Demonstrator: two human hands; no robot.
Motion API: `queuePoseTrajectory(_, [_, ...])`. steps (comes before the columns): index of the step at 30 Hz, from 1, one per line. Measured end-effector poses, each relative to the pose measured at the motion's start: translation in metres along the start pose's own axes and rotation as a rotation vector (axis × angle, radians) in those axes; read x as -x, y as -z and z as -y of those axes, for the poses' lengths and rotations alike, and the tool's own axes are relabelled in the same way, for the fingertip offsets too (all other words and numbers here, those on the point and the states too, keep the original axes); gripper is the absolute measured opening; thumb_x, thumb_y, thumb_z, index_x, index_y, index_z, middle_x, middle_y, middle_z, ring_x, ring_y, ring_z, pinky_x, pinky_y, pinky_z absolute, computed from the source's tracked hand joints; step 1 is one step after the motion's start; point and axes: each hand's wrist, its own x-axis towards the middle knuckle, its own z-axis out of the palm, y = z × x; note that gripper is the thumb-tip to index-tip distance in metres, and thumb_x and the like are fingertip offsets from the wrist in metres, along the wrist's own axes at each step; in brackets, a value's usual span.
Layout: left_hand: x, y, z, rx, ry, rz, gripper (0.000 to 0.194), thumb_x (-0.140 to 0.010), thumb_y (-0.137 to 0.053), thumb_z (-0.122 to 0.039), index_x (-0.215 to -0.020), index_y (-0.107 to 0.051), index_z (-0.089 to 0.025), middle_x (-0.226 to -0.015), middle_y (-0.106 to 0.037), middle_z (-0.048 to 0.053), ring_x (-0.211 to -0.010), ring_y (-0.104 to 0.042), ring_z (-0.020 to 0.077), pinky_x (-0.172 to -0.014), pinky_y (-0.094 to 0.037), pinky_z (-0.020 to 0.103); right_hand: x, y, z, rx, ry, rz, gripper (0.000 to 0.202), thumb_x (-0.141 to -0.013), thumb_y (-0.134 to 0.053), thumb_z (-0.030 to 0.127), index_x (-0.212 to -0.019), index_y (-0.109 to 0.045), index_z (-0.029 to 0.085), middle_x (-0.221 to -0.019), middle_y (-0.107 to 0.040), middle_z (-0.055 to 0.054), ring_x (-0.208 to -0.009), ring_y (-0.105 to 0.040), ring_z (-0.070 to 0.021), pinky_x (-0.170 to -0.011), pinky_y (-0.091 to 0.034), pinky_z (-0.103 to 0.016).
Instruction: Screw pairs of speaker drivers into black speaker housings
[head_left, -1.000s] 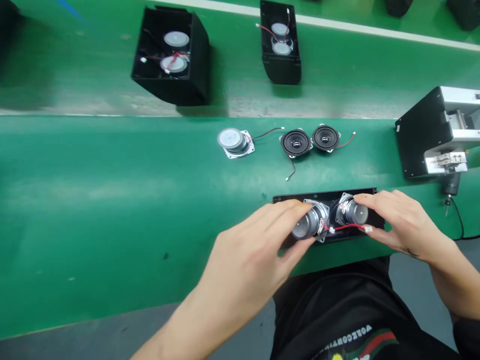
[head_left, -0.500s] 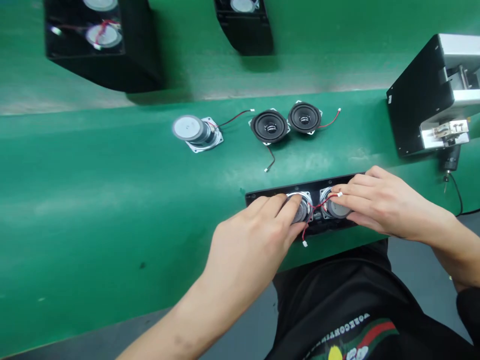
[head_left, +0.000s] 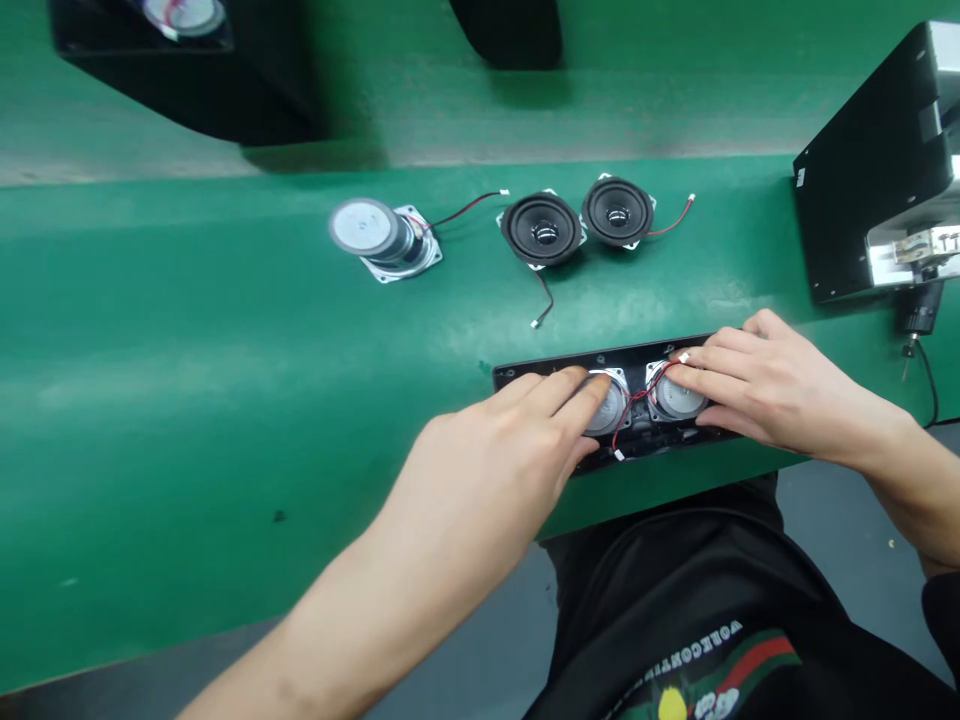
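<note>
Both speakers point(head_left: 612, 411) have tipped flat — left fingers point(head_left: 595, 392) and right fingers point(head_left: 688, 376) parted, touching them.

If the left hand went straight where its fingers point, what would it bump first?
Probably the speaker at the fingertips of the left hand, then maybe the thin wires; depth is hard to tell.
</note>
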Motion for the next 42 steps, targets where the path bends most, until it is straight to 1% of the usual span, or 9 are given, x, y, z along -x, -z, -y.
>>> queuePoseTrajectory(3, [0.0, -0.002, 0.008, 0.046, -0.064, -0.014, 0.045, -0.113, -0.044, -0.027, -0.146, -0.075, -0.023, -0.135, -0.084, 0.013, -0.112, -0.083, 0.0344, -0.076, -0.071, 0.046, 0.002, -0.002, 0.0, -0.03, 0.002, -0.041, 0.031, -0.115, -0.068, 0.029, -0.141, -0.066, 0.013, -0.132, -0.082, -0.006, -0.105, -0.07, -0.022, -0.084, -0.036, -0.041])
queuePoseTrajectory(5, [0.001, -0.004, 0.012, 0.076, -0.109, -0.054, 0.047, -0.117, -0.039, -0.032, -0.144, -0.076, -0.021, -0.136, -0.084, 0.012, -0.115, -0.084, 0.0345, -0.083, -0.073, 0.049, 0.003, -0.003, 0.0, -0.066, 0.008, -0.075, 0.028, -0.117, -0.064, 0.028, -0.141, -0.066, 0.014, -0.129, -0.083, -0.005, -0.105, -0.071, -0.0213, -0.084, -0.036, -0.041])
queuePoseTrajectory(8, [0.005, -0.008, 0.017, 0.096, -0.127, -0.093, 0.048, -0.12, -0.038, -0.038, -0.143, -0.077, -0.021, -0.14, -0.083, 0.011, -0.119, -0.083, 0.0324, -0.091, -0.073, 0.048, 0.004, -0.004, 0.001, -0.084, 0.002, -0.097, 0.025, -0.118, -0.061, 0.028, -0.139, -0.067, 0.014, -0.13, -0.083, -0.005, -0.106, -0.073, -0.0212, -0.085, -0.036, -0.041])
queuePoseTrajectory(11, [0.007, -0.01, 0.019, 0.12, -0.111, -0.09, 0.048, -0.12, -0.04, -0.041, -0.145, -0.077, -0.024, -0.142, -0.083, 0.009, -0.121, -0.083, 0.0308, -0.095, -0.072, 0.046, 0.005, -0.004, 0.002, -0.085, -0.01, -0.101, 0.025, -0.12, -0.058, 0.028, -0.138, -0.067, 0.014, -0.13, -0.083, -0.006, -0.105, -0.073, -0.0212, -0.085, -0.035, -0.041])
queuePoseTrajectory(19, [0.007, -0.013, 0.021, 0.126, -0.164, -0.195, 0.042, -0.121, -0.045, -0.038, -0.14, -0.079, -0.022, -0.138, -0.084, 0.007, -0.114, -0.086, 0.0275, -0.093, -0.073, 0.042, 0.006, -0.003, 0.001, -0.089, -0.007, -0.102, 0.025, -0.116, -0.065, 0.024, -0.139, -0.066, 0.013, -0.136, -0.082, -0.008, -0.103, -0.075, -0.0222, -0.084, -0.037, -0.041])
queuePoseTrajectory(22, [0.006, -0.011, 0.021, 0.093, -0.194, -0.22, 0.04, -0.121, -0.047, -0.036, -0.137, -0.079, -0.018, -0.135, -0.085, 0.008, -0.112, -0.086, 0.0265, -0.092, -0.073, 0.04, 0.006, -0.004, 0.002, -0.076, -0.005, -0.118, 0.025, -0.116, -0.065, 0.024, -0.138, -0.065, 0.013, -0.132, -0.083, -0.007, -0.101, -0.076, -0.023, -0.082, -0.038, -0.042])
queuePoseTrajectory(27, [0.004, -0.009, 0.019, 0.086, -0.232, -0.266, 0.033, -0.118, -0.056, -0.029, -0.133, -0.079, -0.012, -0.134, -0.086, 0.01, -0.106, -0.087, 0.0275, -0.085, -0.073, 0.041, 0.005, -0.003, 0.003, -0.086, -0.019, -0.108, 0.027, -0.113, -0.068, 0.021, -0.139, -0.063, 0.013, -0.137, -0.081, -0.008, -0.105, -0.078, -0.0251, -0.083, -0.038, -0.043])
queuePoseTrajectory(38, [0.004, -0.01, 0.018, 0.084, -0.233, -0.262, 0.03, -0.117, -0.057, -0.026, -0.131, -0.079, -0.011, -0.131, -0.086, 0.011, -0.106, -0.087, 0.0276, -0.085, -0.072, 0.04, 0.004, -0.005, 0.003, -0.096, -0.024, -0.123, 0.024, -0.118, -0.06, 0.023, -0.139, -0.065, 0.013, -0.139, -0.081, -0.008, -0.104, -0.078, -0.0239, -0.084, -0.038, -0.043])
queuePoseTrajectory(42, [0.005, -0.009, 0.017, 0.105, -0.219, -0.242, 0.031, -0.117, -0.058, -0.028, -0.134, -0.079, -0.015, -0.135, -0.085, 0.01, -0.109, -0.086, 0.0264, -0.091, -0.072, 0.039, 0.004, -0.005, 0.005, -0.102, -0.06, -0.09, 0.024, -0.119, -0.057, 0.023, -0.14, -0.066, 0.015, -0.142, -0.08, -0.007, -0.105, -0.077, -0.0234, -0.086, -0.039, -0.043])
